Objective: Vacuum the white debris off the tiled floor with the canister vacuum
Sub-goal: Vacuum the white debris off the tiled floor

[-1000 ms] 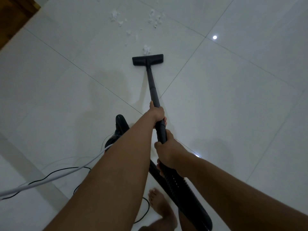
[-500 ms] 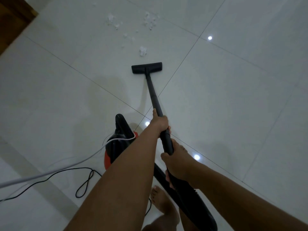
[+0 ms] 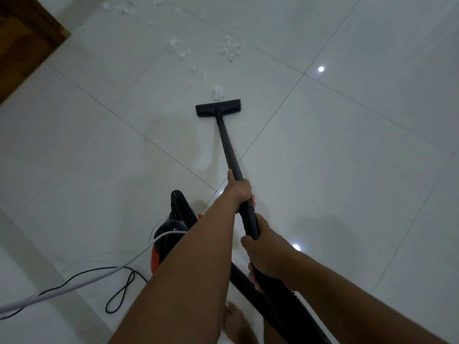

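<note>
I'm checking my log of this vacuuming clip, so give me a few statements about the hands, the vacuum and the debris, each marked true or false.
1. The left hand and the right hand both grip the wand. True.
2. The left hand is nearer the floor head than the right hand is. True.
3. The floor head covers the nearest clump of debris. False: the clump lies in plain sight just beyond the head's far edge.
4. The canister stands to the right of the wand. False: it stands to the left, partly hidden by the left arm.
5. A black cord lies looped at the lower left. True.
</note>
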